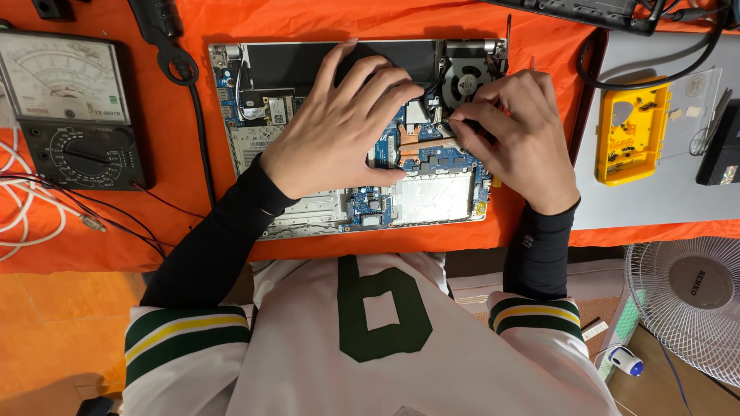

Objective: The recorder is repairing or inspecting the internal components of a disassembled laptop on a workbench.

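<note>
An opened laptop base (308, 212) lies on the orange table cover, its blue circuit board (370, 206), copper heat pipe (408, 142) and round fan (466, 79) exposed. My left hand (339, 127) rests flat on the dark battery area with fingers spread, fingertips near the fan. My right hand (516, 131) is curled beside the fan, pinching a thin red-handled tool whose tip (532, 62) sticks up past the knuckles. Its fingertips press down on the board near the heat pipe. Both arms wear black sleeves under a white jersey.
An analogue multimeter (65, 108) with wires sits at the left. A black cable with a ring end (177, 65) lies by the laptop. A yellow plastic tool case (632, 131) and dark objects rest on a grey mat (655, 200) at right. A white fan (694, 300) stands low right.
</note>
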